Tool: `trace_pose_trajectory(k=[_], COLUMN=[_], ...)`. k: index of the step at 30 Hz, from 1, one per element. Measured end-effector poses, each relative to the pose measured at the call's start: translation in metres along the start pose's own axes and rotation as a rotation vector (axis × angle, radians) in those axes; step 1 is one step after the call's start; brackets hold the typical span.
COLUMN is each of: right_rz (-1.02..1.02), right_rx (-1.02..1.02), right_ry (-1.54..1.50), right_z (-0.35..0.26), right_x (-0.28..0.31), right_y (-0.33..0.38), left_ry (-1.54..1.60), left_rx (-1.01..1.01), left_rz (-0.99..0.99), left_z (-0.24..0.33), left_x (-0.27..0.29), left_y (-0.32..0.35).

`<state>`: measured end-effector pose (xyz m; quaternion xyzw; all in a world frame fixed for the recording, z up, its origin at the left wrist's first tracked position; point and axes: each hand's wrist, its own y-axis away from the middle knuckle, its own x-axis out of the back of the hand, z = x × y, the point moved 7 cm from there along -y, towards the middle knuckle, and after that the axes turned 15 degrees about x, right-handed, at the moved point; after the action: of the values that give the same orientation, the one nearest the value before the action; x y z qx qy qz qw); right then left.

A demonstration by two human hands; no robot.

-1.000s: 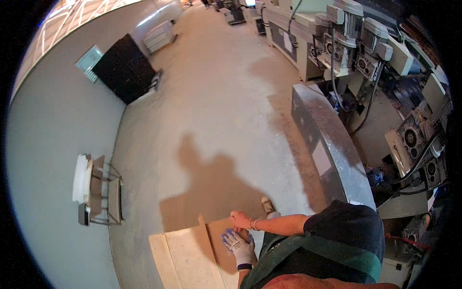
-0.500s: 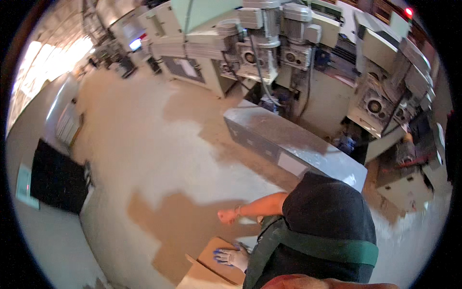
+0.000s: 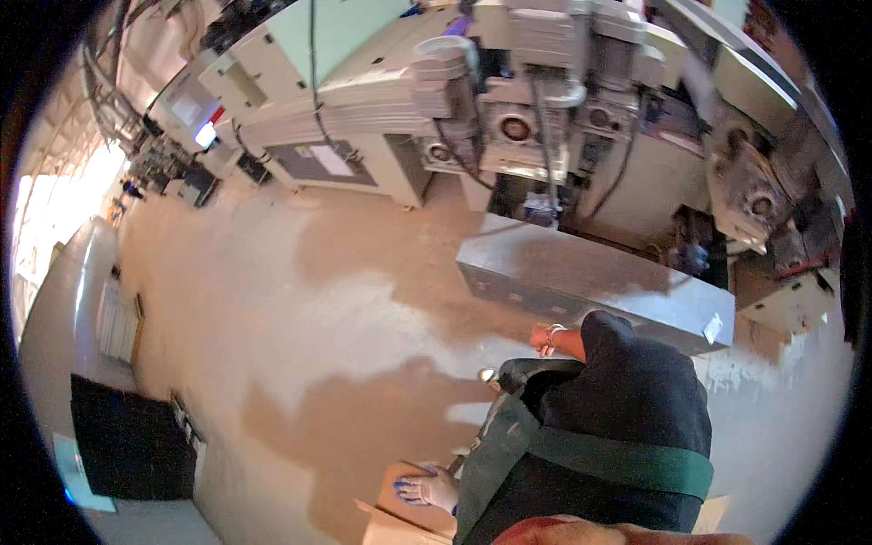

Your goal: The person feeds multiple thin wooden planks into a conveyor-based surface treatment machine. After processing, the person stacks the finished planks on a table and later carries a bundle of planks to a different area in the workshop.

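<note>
At the lower edge, my left hand (image 3: pixel 431 489), in a white glove with blue fingertips, presses against a brown cardboard box (image 3: pixel 409 529). Its fingers lie across the cardboard beside a raised flap, and the box stays against my body. My torso in a black shirt and green apron covers the rest of that arm. Higher up, my bare right hand (image 3: pixel 545 339) is curled into a loose fist with a band at the wrist. Nothing shows in it, and it appears in front of the floor near a long grey metal case (image 3: pixel 590 277).
Along the far side stand large pale machines with grey motors (image 3: pixel 536 100) and hanging cables. A black panel (image 3: pixel 136 440) belongs to equipment at the left, near stacked white boards (image 3: pixel 118 327). Concrete floor (image 3: pixel 218 300) runs between both sides, with my shadow across it.
My right hand has swung up and to the right, toward the grey case. My view has shifted, so machines and case sit farther right and lower. My left hand stays on the cardboard box.
</note>
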<state>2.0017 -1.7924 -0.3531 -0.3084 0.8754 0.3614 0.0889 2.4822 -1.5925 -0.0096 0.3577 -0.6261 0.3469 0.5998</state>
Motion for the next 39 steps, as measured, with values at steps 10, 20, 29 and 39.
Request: trace_pose_trajectory(k=[10, 20, 29, 39], right_rz=[-0.011, -0.042, 0.256, -0.25], right_rx=[0.116, 0.126, -0.064, 0.064], right_ry=[0.584, 1.087, 0.813, 1.664], right_z=[-0.207, -0.395, -0.393, -0.598], right_x=[-0.082, -0.151, 0.023, 0.046], right_y=[-0.231, -0.405, -0.516, -0.698], left_ry=[-0.01, -0.083, -0.017, 0.068], left_rx=[0.003, -0.029, -0.153, -0.101], left_rz=[0.014, -0.058, -0.065, -0.002], left_z=[0.125, 0.234, 0.371, 0.511], left_x=[0.007, 0.011, 0.0, 0.024], left_y=[-0.223, -0.467, -0.671, -0.9])
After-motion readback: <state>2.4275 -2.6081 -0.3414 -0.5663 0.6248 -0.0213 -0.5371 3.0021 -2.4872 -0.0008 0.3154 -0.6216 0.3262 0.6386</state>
